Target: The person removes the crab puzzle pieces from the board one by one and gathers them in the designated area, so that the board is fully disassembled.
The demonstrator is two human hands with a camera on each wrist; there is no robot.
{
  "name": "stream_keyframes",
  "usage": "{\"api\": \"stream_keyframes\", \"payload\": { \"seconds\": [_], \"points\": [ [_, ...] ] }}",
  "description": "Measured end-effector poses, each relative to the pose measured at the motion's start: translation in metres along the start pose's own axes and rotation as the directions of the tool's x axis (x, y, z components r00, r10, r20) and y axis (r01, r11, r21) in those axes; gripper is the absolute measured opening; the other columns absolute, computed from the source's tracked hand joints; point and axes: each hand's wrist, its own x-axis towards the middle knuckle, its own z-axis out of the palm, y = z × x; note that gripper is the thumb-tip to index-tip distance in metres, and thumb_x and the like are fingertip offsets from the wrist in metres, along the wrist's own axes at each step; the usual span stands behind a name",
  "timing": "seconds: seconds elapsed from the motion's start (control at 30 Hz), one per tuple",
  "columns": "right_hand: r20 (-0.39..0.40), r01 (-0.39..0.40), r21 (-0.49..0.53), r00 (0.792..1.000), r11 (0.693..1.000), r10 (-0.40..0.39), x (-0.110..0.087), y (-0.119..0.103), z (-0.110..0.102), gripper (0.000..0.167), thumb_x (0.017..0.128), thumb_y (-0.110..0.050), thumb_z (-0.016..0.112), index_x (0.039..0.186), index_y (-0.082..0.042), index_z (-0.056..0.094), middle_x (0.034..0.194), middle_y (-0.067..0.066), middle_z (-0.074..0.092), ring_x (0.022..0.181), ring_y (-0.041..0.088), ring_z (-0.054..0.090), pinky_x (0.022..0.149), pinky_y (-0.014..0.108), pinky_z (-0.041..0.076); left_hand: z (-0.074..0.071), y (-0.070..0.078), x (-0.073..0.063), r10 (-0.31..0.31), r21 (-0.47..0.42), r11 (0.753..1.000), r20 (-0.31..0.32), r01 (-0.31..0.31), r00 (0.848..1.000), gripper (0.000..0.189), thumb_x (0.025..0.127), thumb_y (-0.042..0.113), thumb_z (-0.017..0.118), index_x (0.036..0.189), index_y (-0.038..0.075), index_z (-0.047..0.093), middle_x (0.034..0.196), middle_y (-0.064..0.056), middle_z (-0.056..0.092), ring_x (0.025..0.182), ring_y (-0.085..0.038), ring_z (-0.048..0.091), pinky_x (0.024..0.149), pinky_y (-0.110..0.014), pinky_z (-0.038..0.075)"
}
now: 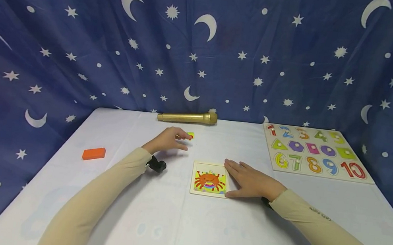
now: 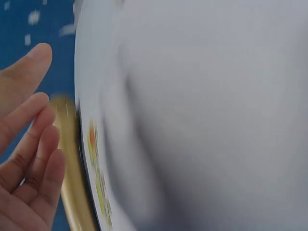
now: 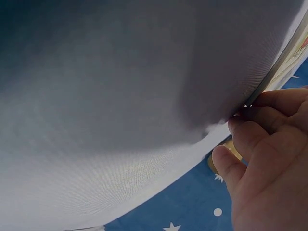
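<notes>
A square puzzle board (image 1: pixel 209 194) with a pale frame lies on the table, showing a red crab picture (image 1: pixel 209 181) with a bare strip along its top. My right hand (image 1: pixel 253 183) holds the board's right side, index finger by the far corner and thumb by the near one. Beyond the board, my left hand (image 1: pixel 170 139) hovers with its thumb and fingers apart, nothing between them. Small yellow-green puzzle pieces (image 1: pixel 190 135) lie at its fingertips, partly hidden by them. In the left wrist view, these pieces (image 2: pixel 93 139) lie flat beside the fingers.
A gold microphone (image 1: pixel 186 117) lies along the table's back edge. To the right is a wooden number-and-shape puzzle (image 1: pixel 319 153). An orange block (image 1: pixel 94 153) sits at the left. Behind the table hangs a blue curtain (image 1: pixel 234 34) with moons and stars.
</notes>
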Motion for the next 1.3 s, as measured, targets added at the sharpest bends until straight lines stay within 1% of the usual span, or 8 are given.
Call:
{"api": "stream_keyframes", "payload": {
  "seconds": [0.13,0.27,0.47,0.53,0.7,0.83,1.0,1.3],
  "points": [
    [0.005,-0.002,-0.005,1.0,1.0,0.002,0.001,0.001,0.0,0.1,0.08,-0.067,0.056,0.149,-0.004,0.021,0.157,0.011,0.019,0.145,0.026,0.02,0.116,0.048,0.019,0.018,0.017,-0.008,0.038,-0.011,0.999,0.058,-0.037,0.998,0.043,0.075,0.015,0.079,0.115,0.004,0.066,0.116,-0.011,0.066,0.107,-0.026,0.061,0.097,-0.035,0.047],
    [0.012,-0.011,-0.002,1.0,1.0,0.011,0.001,0.0,-0.002,0.1,0.08,-0.066,0.057,0.149,-0.004,0.021,0.157,0.011,0.019,0.145,0.026,0.02,0.116,0.049,0.019,0.032,0.03,-0.016,0.059,0.008,0.998,0.115,-0.061,0.992,0.042,0.076,0.019,0.079,0.114,0.007,0.067,0.114,-0.007,0.067,0.103,-0.022,0.062,0.093,-0.032,0.049],
    [0.021,-0.016,0.002,1.0,1.0,0.016,0.002,-0.001,-0.003,0.101,0.079,-0.067,0.057,0.15,-0.005,0.02,0.157,0.011,0.018,0.145,0.027,0.02,0.116,0.049,0.019,0.043,0.045,-0.03,0.058,0.086,0.994,0.164,-0.073,0.985,0.036,0.073,0.021,0.081,0.106,0.009,0.071,0.103,-0.003,0.068,0.091,-0.014,0.06,0.083,-0.026,0.049],
    [0.02,-0.011,0.003,1.0,1.0,0.011,0.002,-0.001,-0.004,0.101,0.08,-0.067,0.056,0.149,-0.004,0.02,0.157,0.012,0.018,0.145,0.027,0.02,0.116,0.049,0.019,0.046,0.048,-0.034,0.059,0.115,0.99,0.181,-0.08,0.982,0.034,0.072,0.021,0.081,0.103,0.009,0.071,0.102,-0.002,0.067,0.09,-0.012,0.059,0.082,-0.025,0.049],
    [0.011,0.003,-0.007,1.0,1.0,-0.002,0.002,0.001,-0.003,0.1,0.081,-0.066,0.055,0.15,-0.004,0.019,0.158,0.011,0.017,0.145,0.026,0.019,0.117,0.048,0.018,0.053,0.051,-0.042,0.098,0.191,0.972,0.216,-0.141,0.971,0.034,0.071,0.023,0.082,0.102,0.01,0.072,0.1,-0.001,0.066,0.088,-0.013,0.057,0.08,-0.025,0.047],
    [0.0,0.033,-0.017,0.999,0.999,-0.033,0.003,-0.001,-0.002,0.099,0.081,-0.067,0.053,0.15,-0.006,0.018,0.158,0.008,0.015,0.146,0.023,0.017,0.117,0.046,0.017,0.057,0.051,-0.044,0.125,0.212,0.962,0.211,-0.17,0.969,0.037,0.071,0.023,0.083,0.102,0.009,0.072,0.1,-0.003,0.064,0.089,-0.014,0.058,0.08,-0.026,0.048],
    [0.003,0.09,-0.007,0.996,0.996,-0.09,0.003,-0.007,-0.003,0.098,0.081,-0.068,0.053,0.151,-0.009,0.018,0.159,0.006,0.014,0.146,0.022,0.016,0.118,0.046,0.016,0.059,0.05,-0.045,0.103,0.247,0.957,0.199,-0.152,0.975,0.041,0.07,0.027,0.083,0.104,0.009,0.07,0.101,-0.003,0.062,0.088,-0.013,0.057,0.081,-0.027,0.048],
    [0.052,0.117,-0.053,0.992,0.992,-0.114,0.005,-0.011,-0.002,0.092,0.084,-0.066,0.05,0.151,-0.012,0.016,0.16,0.002,0.01,0.147,0.02,0.014,0.118,0.043,0.017,0.059,0.052,-0.043,0.082,0.24,0.962,0.195,-0.129,0.977,0.04,0.067,0.026,0.085,0.1,0.008,0.07,0.097,-0.003,0.063,0.085,-0.012,0.055,0.079,-0.027,0.047]
  ]
}}
